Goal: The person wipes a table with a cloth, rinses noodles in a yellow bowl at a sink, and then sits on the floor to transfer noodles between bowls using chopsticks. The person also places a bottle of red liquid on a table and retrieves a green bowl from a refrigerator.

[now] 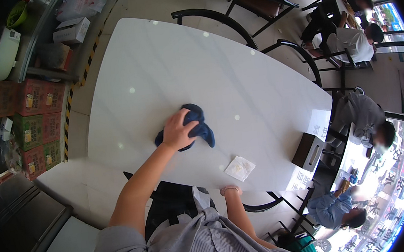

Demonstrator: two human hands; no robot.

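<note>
My left hand (179, 130) presses a bunched dark blue cloth (201, 126) onto the white marble-patterned tabletop (189, 65), left of its middle. Folds of the cloth stick out on both sides of the fingers. At the near edge of the table is my right hand (230, 190), with a bracelet at the wrist. Its fingers are mostly hidden at the edge, and I see nothing held in it. Just beyond that hand, a stained white paper napkin (240, 168) lies on the tabletop.
A dark tissue box (307, 151) stands at the table's right end. Black chairs (217, 20) line the far side. Stacked cartons (41, 123) and a shelf (38, 32) are on the left. Several people sit at other tables on the right, including one in blue (328, 205).
</note>
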